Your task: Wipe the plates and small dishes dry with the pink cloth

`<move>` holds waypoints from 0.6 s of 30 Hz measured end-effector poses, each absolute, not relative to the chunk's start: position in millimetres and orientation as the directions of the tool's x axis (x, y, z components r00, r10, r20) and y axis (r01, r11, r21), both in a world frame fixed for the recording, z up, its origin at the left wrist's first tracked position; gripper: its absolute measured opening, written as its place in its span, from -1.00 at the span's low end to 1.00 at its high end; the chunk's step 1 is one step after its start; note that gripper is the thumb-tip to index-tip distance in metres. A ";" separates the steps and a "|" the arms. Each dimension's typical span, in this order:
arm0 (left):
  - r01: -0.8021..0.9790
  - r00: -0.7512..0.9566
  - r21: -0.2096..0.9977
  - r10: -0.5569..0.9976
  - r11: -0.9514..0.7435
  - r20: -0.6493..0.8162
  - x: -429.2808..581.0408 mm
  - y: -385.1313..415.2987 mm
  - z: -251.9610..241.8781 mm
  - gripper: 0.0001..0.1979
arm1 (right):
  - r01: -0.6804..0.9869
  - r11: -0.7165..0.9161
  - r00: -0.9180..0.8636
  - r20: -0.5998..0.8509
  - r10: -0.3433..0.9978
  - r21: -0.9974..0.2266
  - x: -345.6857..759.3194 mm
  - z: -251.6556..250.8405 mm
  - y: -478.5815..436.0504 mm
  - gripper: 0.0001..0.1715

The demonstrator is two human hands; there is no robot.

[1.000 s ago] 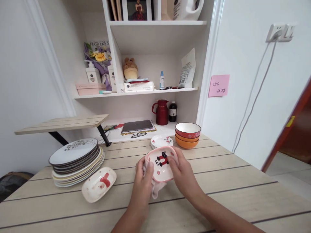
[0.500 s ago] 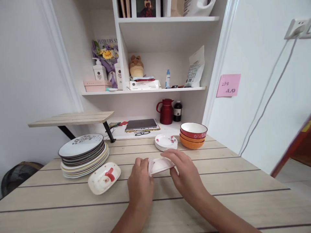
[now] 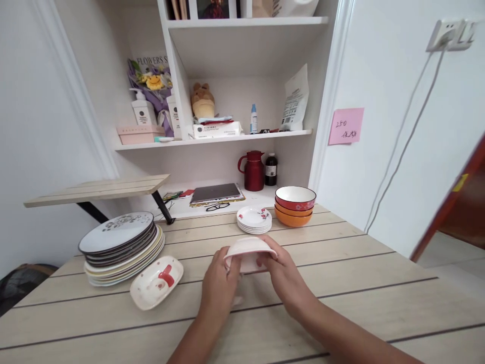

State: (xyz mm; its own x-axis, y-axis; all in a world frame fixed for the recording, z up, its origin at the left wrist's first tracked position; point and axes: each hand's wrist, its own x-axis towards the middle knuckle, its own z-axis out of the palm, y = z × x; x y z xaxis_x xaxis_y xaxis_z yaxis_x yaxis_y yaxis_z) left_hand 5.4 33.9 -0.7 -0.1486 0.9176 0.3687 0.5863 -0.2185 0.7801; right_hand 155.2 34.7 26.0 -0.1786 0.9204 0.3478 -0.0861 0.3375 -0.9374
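My left hand point(image 3: 220, 280) and my right hand point(image 3: 283, 273) grip a small white dish point(image 3: 250, 246) with a pinkish rim from its two sides. It is held above the table, tipped so that its hollow faces me, with fingers reaching inside. Whether it bears a pattern, I cannot tell. Left of my left hand lies a cream rectangular dish point(image 3: 151, 293) with a red-and-white picture. Beyond the held dish stands a short stack of small white plates point(image 3: 253, 218) with red flowers. Stacked bowls point(image 3: 294, 207), red above orange, are right of those plates.
A tall stack of large plates point(image 3: 121, 247) stands at the left, near a raised wooden shelf point(image 3: 102, 188). Behind the wooden table point(image 3: 359, 298) are a closed laptop point(image 3: 215, 193), glasses point(image 3: 217, 207), a red jug point(image 3: 253, 172) and a dark bottle point(image 3: 271, 171).
The held dish has turned from a nearly edge-on view to show its hollow. My right hand has closed onto its right side. The camera view has shifted slightly right.
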 end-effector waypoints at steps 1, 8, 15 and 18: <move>0.572 -0.108 0.791 0.936 -0.217 0.335 6.0 34.9 -4.0 -0.65 | -0.149 0.266 -0.165 0.289 0.943 -0.953 152.9 24.8 34.1 -0.82; 0.766 -0.187 0.638 0.925 -0.074 0.332 10.7 29.2 0.8 -0.69 | -0.148 0.039 -0.150 0.061 0.987 -0.988 157.5 18.1 43.9 -0.63; 0.958 -0.123 0.285 0.864 -0.025 0.488 14.0 20.5 8.5 -0.71 | 0.574 0.597 -0.195 0.614 0.765 -0.561 170.3 31.2 41.2 -0.55; 0.981 0.002 0.158 0.823 -0.111 0.568 16.4 16.9 7.4 -0.63 | 0.667 0.607 -0.305 0.585 0.752 -0.433 169.3 33.0 34.8 -0.49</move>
State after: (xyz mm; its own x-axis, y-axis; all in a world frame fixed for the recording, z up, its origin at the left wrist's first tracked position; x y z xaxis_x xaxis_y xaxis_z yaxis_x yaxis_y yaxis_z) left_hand 16.4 16.9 7.4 0.0015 0.8233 0.5676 0.9811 -0.1111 0.1585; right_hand 169.3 34.8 33.0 -0.3045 0.7517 0.5850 0.6668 0.6069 -0.4326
